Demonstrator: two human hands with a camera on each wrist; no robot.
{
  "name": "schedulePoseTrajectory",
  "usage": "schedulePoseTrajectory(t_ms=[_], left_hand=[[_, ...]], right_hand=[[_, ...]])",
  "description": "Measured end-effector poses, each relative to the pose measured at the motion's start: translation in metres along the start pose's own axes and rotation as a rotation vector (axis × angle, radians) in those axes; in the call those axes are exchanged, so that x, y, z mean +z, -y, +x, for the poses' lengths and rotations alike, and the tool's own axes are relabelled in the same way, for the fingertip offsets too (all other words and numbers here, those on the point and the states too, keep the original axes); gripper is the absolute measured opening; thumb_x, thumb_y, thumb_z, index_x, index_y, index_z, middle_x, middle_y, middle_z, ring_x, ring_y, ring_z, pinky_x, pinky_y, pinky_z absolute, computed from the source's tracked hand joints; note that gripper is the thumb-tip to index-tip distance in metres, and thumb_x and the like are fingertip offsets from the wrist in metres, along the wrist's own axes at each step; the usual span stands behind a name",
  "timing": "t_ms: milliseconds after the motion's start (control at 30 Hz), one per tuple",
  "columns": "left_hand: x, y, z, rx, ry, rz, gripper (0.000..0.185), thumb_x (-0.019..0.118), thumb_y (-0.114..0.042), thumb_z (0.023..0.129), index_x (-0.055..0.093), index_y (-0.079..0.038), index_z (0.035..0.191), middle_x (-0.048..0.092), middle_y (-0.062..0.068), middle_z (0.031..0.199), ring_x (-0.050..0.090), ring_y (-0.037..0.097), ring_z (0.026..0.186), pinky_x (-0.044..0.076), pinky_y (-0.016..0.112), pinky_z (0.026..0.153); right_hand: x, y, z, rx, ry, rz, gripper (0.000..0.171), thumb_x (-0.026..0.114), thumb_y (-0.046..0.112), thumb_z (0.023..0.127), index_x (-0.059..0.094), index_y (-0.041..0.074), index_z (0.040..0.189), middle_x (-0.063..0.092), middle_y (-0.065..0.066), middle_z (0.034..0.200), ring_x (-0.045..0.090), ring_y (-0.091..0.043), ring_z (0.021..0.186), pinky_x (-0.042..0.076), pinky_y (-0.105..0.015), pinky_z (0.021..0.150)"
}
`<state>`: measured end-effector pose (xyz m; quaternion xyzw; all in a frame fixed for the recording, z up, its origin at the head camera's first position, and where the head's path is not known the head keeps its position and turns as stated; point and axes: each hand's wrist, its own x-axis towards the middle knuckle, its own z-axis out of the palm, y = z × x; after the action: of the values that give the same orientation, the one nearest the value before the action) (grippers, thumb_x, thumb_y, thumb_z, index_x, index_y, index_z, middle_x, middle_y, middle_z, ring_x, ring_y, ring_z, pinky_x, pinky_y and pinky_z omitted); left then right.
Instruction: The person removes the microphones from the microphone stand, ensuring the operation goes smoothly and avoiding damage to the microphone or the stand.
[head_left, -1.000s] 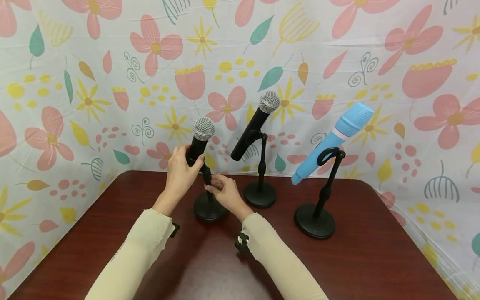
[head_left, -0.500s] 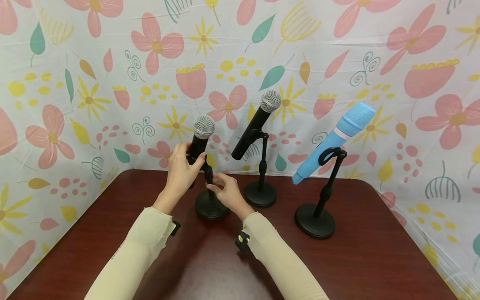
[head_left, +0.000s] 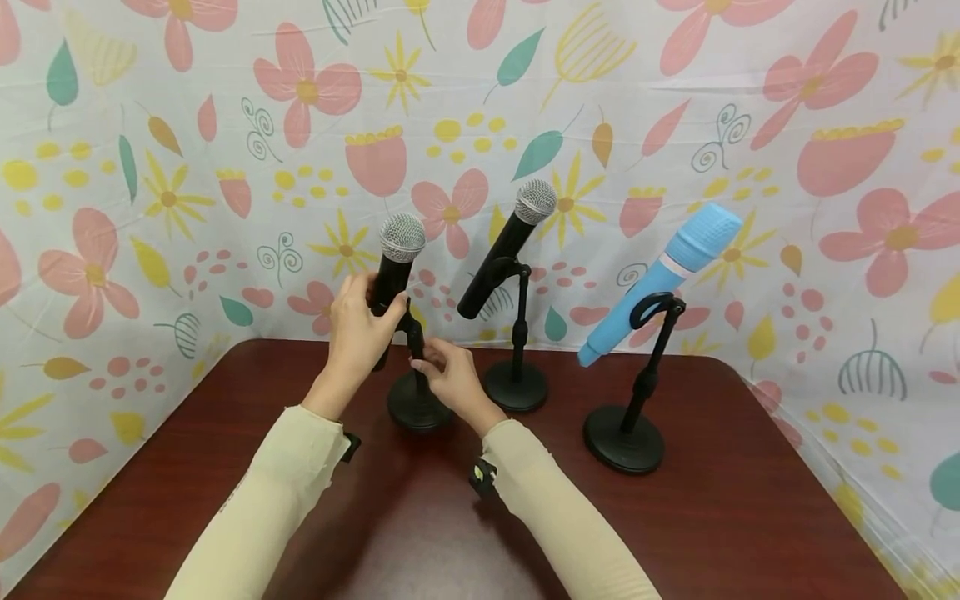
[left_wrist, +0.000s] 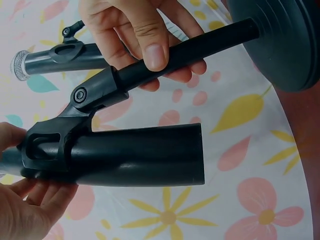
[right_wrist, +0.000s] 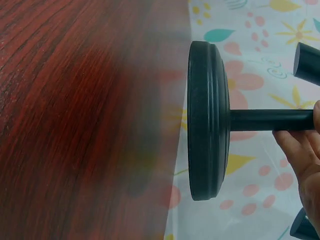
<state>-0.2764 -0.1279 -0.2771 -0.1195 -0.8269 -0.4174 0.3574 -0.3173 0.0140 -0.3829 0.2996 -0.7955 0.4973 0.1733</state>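
Note:
In the head view my left hand [head_left: 360, 325] grips a black microphone [head_left: 393, 279] with a silver mesh head at its clip. The left wrist view shows this clip [left_wrist: 47, 147] around the barrel, with the thumb and fingers on either side and the microphone's bottom end protruding. My right hand [head_left: 452, 379] pinches the slim pole [left_wrist: 210, 50] of the same stand between thumb and fingers, below the hinge joint [left_wrist: 92, 95]. The round black base [right_wrist: 207, 120] hangs close over the table, seen edge-on in the right wrist view.
Right behind stands a second black microphone [head_left: 504, 250] on its stand [head_left: 517, 385]. Farther right, a blue-covered microphone [head_left: 660, 287] leans in another stand [head_left: 624, 437]. All are on a dark red wooden table [head_left: 712, 517], backed by a flower-patterned cloth [head_left: 465, 92].
The held microphone and its stand have risen a little in the head view, both hands keeping their grip. The other two microphones stay in place; the whole view shifts slightly.

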Motion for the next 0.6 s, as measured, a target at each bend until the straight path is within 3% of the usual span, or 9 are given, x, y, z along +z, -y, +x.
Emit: schedulePoseTrajectory(t_ms=[400, 600], left_hand=[[-0.004, -0.008, 0.003, -0.002, -0.045, 0.014, 0.04, 0.07, -0.02, 0.088, 0.06, 0.006, 0.116, 0.056, 0.02, 0.097, 0.056, 0.034, 0.086, 0.045, 0.045, 0.074], [-0.007, -0.009, 0.003, -0.001, -0.054, -0.019, 0.038, 0.069, -0.018, 0.088, 0.06, 0.006, 0.115, 0.056, 0.02, 0.097, 0.056, 0.033, 0.087, 0.045, 0.044, 0.076]], right_hand=[[-0.006, 0.007, 0.002, 0.012, 0.003, -0.029, 0.025, 0.067, 0.013, 0.091, 0.066, 0.005, 0.115, 0.071, -0.008, 0.094, 0.069, -0.018, 0.09, 0.054, -0.032, 0.079], [-0.008, 0.011, 0.0, 0.02, -0.002, -0.022, 0.031, 0.066, 0.011, 0.091, 0.063, 0.0, 0.12, 0.07, -0.012, 0.098, 0.068, -0.022, 0.094, 0.054, -0.036, 0.081]])
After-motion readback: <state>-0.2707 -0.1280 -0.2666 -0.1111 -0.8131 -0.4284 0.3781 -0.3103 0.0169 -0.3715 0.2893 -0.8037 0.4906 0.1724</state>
